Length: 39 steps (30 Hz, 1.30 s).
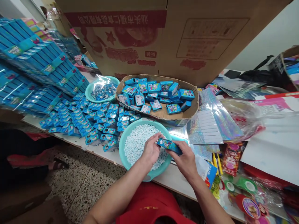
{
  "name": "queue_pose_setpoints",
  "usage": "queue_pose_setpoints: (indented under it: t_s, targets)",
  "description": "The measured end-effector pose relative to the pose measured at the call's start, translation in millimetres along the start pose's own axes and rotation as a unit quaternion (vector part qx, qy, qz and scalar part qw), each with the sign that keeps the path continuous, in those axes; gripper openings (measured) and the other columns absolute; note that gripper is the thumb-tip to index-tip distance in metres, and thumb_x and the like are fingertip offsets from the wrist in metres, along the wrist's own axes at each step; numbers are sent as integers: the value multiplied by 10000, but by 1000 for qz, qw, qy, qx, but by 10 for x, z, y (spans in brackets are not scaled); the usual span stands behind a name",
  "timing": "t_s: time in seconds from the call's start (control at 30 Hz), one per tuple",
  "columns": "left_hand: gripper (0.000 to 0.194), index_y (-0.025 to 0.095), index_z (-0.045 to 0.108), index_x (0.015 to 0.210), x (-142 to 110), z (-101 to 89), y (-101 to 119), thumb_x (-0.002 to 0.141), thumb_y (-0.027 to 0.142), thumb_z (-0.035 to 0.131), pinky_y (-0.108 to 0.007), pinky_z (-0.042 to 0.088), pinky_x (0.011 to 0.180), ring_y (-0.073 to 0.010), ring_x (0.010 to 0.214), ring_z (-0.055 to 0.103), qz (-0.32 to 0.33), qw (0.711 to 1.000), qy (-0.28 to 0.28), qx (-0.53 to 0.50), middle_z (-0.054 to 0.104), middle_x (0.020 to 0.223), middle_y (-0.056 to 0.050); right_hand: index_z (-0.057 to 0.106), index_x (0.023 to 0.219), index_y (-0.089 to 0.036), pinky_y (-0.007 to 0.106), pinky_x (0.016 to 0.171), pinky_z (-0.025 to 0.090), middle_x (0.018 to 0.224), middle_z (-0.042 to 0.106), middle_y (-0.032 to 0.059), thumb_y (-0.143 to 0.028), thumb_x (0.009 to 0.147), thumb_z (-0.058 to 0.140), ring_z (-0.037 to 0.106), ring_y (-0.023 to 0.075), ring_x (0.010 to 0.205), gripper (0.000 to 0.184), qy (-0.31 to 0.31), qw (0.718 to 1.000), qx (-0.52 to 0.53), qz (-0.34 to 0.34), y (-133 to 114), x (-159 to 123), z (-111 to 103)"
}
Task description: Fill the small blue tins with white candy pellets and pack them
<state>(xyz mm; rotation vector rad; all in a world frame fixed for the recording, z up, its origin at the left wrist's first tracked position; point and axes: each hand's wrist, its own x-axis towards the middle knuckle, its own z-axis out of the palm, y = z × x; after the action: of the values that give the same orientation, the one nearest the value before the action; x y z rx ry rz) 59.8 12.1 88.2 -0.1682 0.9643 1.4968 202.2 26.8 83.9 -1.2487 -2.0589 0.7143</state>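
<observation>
In my right hand (185, 155) is a small blue cardboard candy box (168, 144), tilted above a turquoise basin (125, 141). Small white candies (137, 141) fill much of the basin. My left hand (151, 150) is closed at the box's left end, over the candies. Its fingertips are pinched together beside a bit of white at that end, apparently candies. Behind the basin, a cut-down cardboard tray (187, 115) holds several closed blue boxes (173, 108). To the left, rows of similar blue boxes (90, 124) stand on end, showing round holes.
A smaller turquoise bowl (90, 97) holds shiny round pieces. Plastic-wrapped stacks of blue boxes (30, 59) rise at the left. A large carton (173, 40) stands behind the tray. Holographic sheets (210, 121), tape rolls (247, 184) and plastic bags crowd the right.
</observation>
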Motion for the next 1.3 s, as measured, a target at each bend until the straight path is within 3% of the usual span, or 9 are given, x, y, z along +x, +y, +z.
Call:
queue_pose_setpoints:
  t_s: [0.13, 0.33, 0.47, 0.67, 0.87, 0.97, 1.07, 1.23, 1.3]
  targets:
    - [332, 118, 672, 858, -19, -65, 23, 540, 27, 700, -246, 430, 747, -129, 760, 600, -1, 996, -52, 70, 659, 842, -53, 601, 989, -240, 356, 754, 471, 919, 637, 32, -310, 761, 660, 597, 214, 866, 246, -4, 1000, 15, 1, -34, -5, -20]
    - [253, 98, 681, 838, 7, -95, 21, 757, 334, 636, -261, 457, 777, -167, 839, 610, -14, 999, -34, 10, 656, 875, -97, 605, 1000, -248, 372, 773, 463, 942, 639, 38, -320, 760, 657, 598, 233, 896, 256, -4, 1000, 16, 4, -58, -17, -34]
    - [207, 89, 683, 818, 33, -129, -27, 755, 281, 634, -252, 457, 767, -162, 839, 607, -17, 1000, -12, 17, 660, 863, -103, 607, 958, -247, 384, 760, 470, 914, 646, 42, -341, 757, 654, 606, 241, 875, 227, -16, 999, 31, 24, -12, -21, 7]
    - [285, 123, 684, 850, -22, -152, -11, 566, 113, 714, -235, 434, 716, -126, 741, 592, 29, 994, -21, 106, 665, 852, -52, 606, 953, -245, 376, 777, 473, 916, 643, 34, -327, 748, 663, 599, 226, 876, 228, -13, 997, 67, 30, -27, -14, 66]
    - [221, 144, 667, 846, -6, -195, -10, 670, 278, 667, -240, 431, 715, -129, 756, 578, 125, 972, -16, 198, 657, 869, -46, 614, 945, -227, 361, 760, 479, 902, 650, 36, -355, 730, 682, 601, 221, 855, 259, 6, 994, 92, 56, -35, -33, 124]
    - [242, 166, 626, 882, 66, -268, 108, 698, 320, 649, -223, 429, 642, -105, 657, 563, 189, 953, 30, 236, 637, 800, -17, 622, 938, -220, 368, 761, 481, 902, 650, 43, -385, 720, 692, 598, 222, 853, 283, 24, 992, 102, 72, -22, -51, 130]
    - [210, 183, 605, 821, 100, -317, 306, 740, 377, 611, -197, 338, 489, -70, 452, 411, 219, 923, 49, 311, 525, 581, 49, 629, 939, -213, 378, 765, 485, 908, 650, 52, -401, 707, 699, 598, 225, 849, 307, 40, 988, 118, 92, -5, -66, 137]
    - [134, 223, 707, 778, -24, -242, 491, 728, 326, 638, -235, 391, 663, -150, 677, 542, 198, 811, -127, 535, 648, 718, -2, 642, 920, -212, 389, 776, 488, 890, 645, 42, -392, 674, 720, 596, 221, 842, 315, 47, 978, 169, 115, 30, -82, 233]
    - [183, 243, 714, 881, -61, -226, 492, 736, 315, 628, -241, 385, 663, -153, 651, 530, 184, 796, -150, 556, 637, 691, 7, 646, 913, -210, 395, 773, 492, 880, 646, 39, -401, 648, 738, 599, 221, 833, 339, 46, 969, 202, 135, 42, -92, 272]
